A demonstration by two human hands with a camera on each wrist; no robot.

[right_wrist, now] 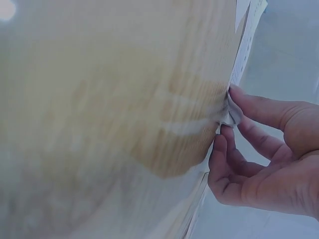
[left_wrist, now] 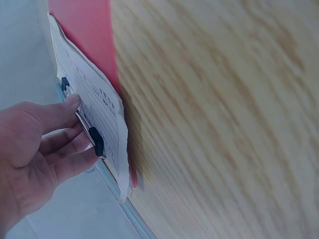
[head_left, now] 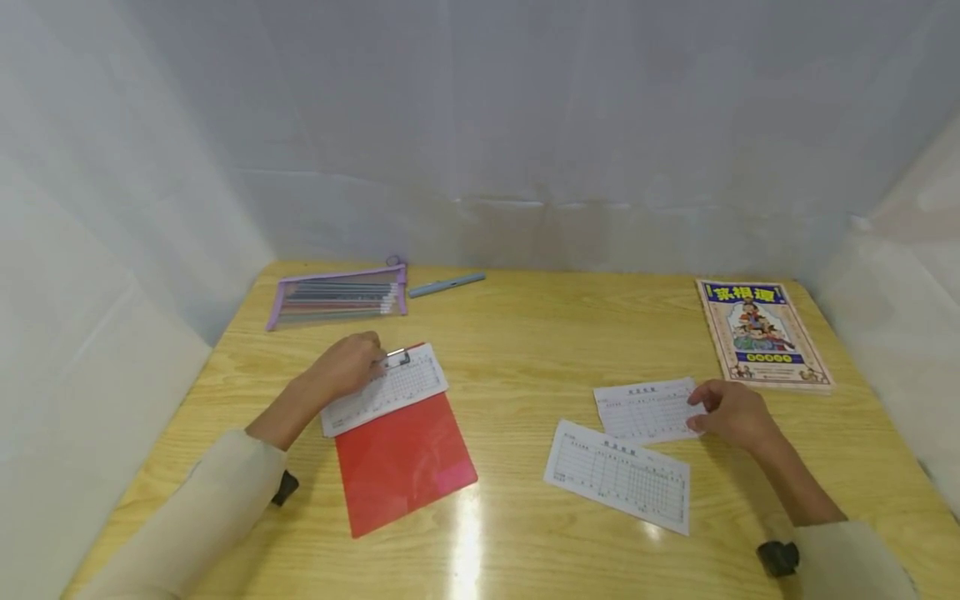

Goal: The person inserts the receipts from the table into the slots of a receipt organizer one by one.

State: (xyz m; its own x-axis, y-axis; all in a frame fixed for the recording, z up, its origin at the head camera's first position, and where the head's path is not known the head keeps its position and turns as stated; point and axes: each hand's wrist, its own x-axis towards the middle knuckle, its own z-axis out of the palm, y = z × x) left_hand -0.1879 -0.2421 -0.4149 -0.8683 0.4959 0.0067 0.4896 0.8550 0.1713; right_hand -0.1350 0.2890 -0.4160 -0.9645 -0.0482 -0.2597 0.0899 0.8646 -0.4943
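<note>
A red clipboard (head_left: 405, 458) lies at an angle on the left half of the table, with printed paper forms (head_left: 408, 385) across its upper part. My left hand (head_left: 351, 364) pinches the metal clip with black ends (left_wrist: 97, 142) at the board's top; the thumb (left_wrist: 73, 101) is on its near side. Over on the right, my right hand (head_left: 735, 414) pinches the right edge of a printed form (head_left: 645, 410). That paper's edge (right_wrist: 232, 113) bends between thumb and fingers in the right wrist view. Another printed form (head_left: 618, 479) lies just in front, overlapping it slightly.
A clear pouch with purple trim (head_left: 341, 296) holds several pencils at the back left. Beside it lies a blue pen (head_left: 447, 285). An illustrated booklet (head_left: 761, 333) sits at the back right. White sheeting (head_left: 525, 125) surrounds the wooden table (head_left: 517, 333).
</note>
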